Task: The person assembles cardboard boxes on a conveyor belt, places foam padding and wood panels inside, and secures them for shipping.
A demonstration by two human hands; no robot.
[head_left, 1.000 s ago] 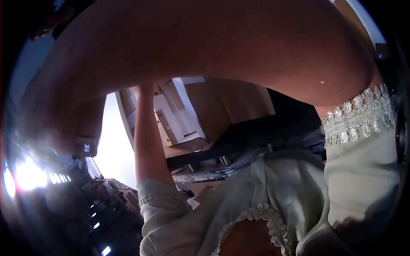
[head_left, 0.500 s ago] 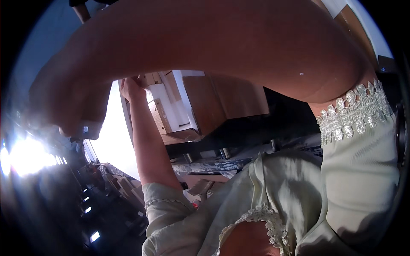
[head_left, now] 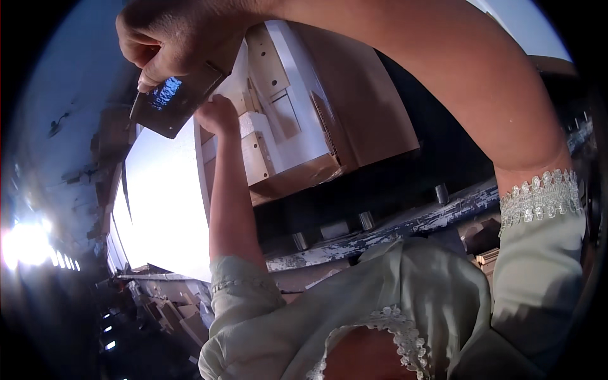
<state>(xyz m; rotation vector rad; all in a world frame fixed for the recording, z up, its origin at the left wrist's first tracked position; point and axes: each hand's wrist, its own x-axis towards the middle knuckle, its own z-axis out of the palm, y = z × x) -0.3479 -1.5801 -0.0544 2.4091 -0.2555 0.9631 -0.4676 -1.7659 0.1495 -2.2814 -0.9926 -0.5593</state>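
My right arm arches across the top from the right. Its hand point(head_left: 183, 44) is closed on a small brown board point(head_left: 190, 101), which has a shiny bluish patch and small holes and is held tilted above the left side of an open carton point(head_left: 373, 120). Lower down, my left hand point(head_left: 218, 115) is curled at the carton's left side, beside a large bright white panel point(head_left: 168, 196). What its fingers grip is hidden. Inside the carton lie pale wooden boards with holes point(head_left: 256, 155), white panels and a white foam block point(head_left: 255, 125).
The carton rests over a dark conveyor with metal rollers point(head_left: 366, 220) and a worn, paint-chipped rail point(head_left: 405, 221). Cardboard and wooden scraps point(head_left: 174, 316) lie at the lower left. A bright light point(head_left: 28, 244) glares at the far left.
My right hand, with the brown board, has moved up and right, uncovering more of the carton. My left hand and the carton appear slightly further right in view.
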